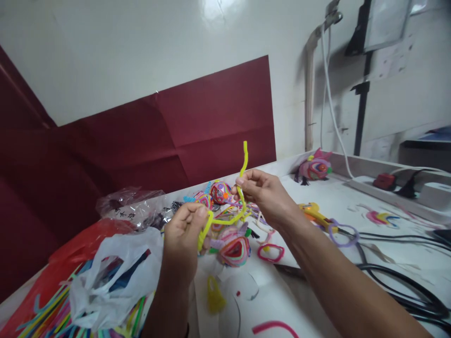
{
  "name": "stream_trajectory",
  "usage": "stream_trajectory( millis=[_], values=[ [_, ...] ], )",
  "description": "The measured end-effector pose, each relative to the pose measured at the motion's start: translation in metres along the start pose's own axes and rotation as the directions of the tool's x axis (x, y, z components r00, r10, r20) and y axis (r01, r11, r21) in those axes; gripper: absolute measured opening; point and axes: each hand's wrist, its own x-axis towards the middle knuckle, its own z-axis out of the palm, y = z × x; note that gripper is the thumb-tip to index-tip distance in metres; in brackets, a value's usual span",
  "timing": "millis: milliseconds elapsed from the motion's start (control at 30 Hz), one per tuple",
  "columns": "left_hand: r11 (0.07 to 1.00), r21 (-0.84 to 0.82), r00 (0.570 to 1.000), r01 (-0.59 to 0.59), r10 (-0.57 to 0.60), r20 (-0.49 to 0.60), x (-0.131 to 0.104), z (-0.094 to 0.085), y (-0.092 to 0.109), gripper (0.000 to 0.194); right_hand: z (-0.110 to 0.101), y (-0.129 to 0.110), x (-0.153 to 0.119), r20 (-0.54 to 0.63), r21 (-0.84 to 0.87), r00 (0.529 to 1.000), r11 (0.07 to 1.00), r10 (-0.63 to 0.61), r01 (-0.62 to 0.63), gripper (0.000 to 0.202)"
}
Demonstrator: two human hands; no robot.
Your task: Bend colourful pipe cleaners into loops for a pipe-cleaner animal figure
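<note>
A bent yellow pipe cleaner (227,221) is stretched between my two hands above the table. My left hand (183,231) is closed on its folded end. My right hand (262,190) pinches it farther along, and a free end sticks up above the fingers. Below and behind the hands lies a striped, multicoloured pipe-cleaner piece (234,249) with a pointed eye-like shape. A pink pipe-cleaner loop (270,253) rests to its right. Nearer me, a small yellow pipe-cleaner shape (214,296) lies on white paper (260,305).
At left, a white plastic bag (130,263) and a red bag (84,239) lie by many loose pipe cleaners (52,312). A yellow glue gun (315,213) and black cables (401,281) are at right. A power strip (369,188) and a pink ball-shaped craft (314,166) sit farther back.
</note>
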Motion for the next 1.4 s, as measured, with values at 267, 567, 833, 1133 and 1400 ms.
stream_trajectory(
  millis=[267,567,833,1133,1400],
  values=[
    [0.893,-0.449,0.994,-0.027,-0.025,-0.11,0.008,-0.011,0.003,0.014,-0.01,0.001,0.006,0.037,0.356,0.992,0.927,0.117,-0.122,0.026],
    [0.871,-0.491,0.985,-0.016,-0.071,-0.159,0.011,-0.015,0.0,0.015,-0.009,0.005,0.007,0.059,0.423,0.994,0.9,0.09,-0.106,0.019],
    [0.977,-0.205,0.969,-0.063,0.011,-0.245,0.007,-0.006,-0.008,0.02,0.003,0.01,-0.007,0.281,0.034,0.944,0.982,0.171,-0.188,0.034],
    [0.99,-0.142,0.993,0.023,-0.039,-0.115,-0.002,0.005,-0.007,0.02,0.025,0.031,-0.017,0.337,-0.066,0.922,0.981,0.192,-0.18,0.03],
    [0.933,-0.313,0.981,0.18,-0.193,-0.01,-0.001,0.005,-0.01,0.032,0.012,0.029,-0.006,0.168,0.074,0.958,0.966,0.234,-0.249,0.032]
  ],
)
